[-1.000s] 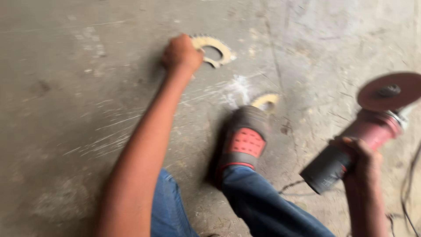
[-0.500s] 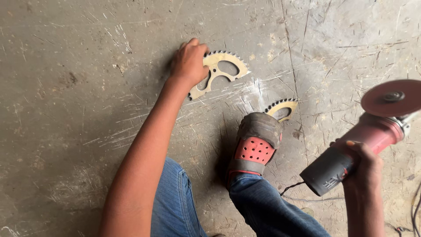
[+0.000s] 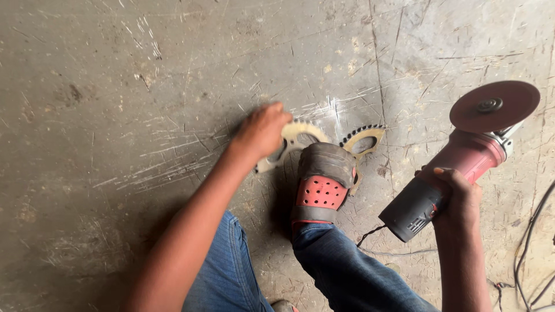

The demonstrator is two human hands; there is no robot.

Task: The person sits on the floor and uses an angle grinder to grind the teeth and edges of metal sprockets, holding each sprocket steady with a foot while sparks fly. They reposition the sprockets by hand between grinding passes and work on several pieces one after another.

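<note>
One head-worn camera looks steeply down — close over the scratched concrete floor (image 3: 115, 86).

**Open floor to the left, crowding at the centre and right**

The scratched grey concrete floor (image 3: 115, 86) lies bare from nine o'clock round to twelve o'clock, so a hand can pass freely there. At the centre, the red and grey perforated shoe (image 3: 321, 182) stands on the pale toothed metal sprocket pieces (image 3: 361, 138), blocking any approach from six o'clock. The left hand (image 3: 263, 130) covers the sprocket's nine o'clock edge. At three o'clock, the right hand (image 3: 457, 193) holds the red angle grinder with its dark red disc (image 3: 494, 107) above the floor, closing that side. Black cables (image 3: 535, 254) trail at five o'clock. The narrow gap between shoe and grinder stays passable.
</note>
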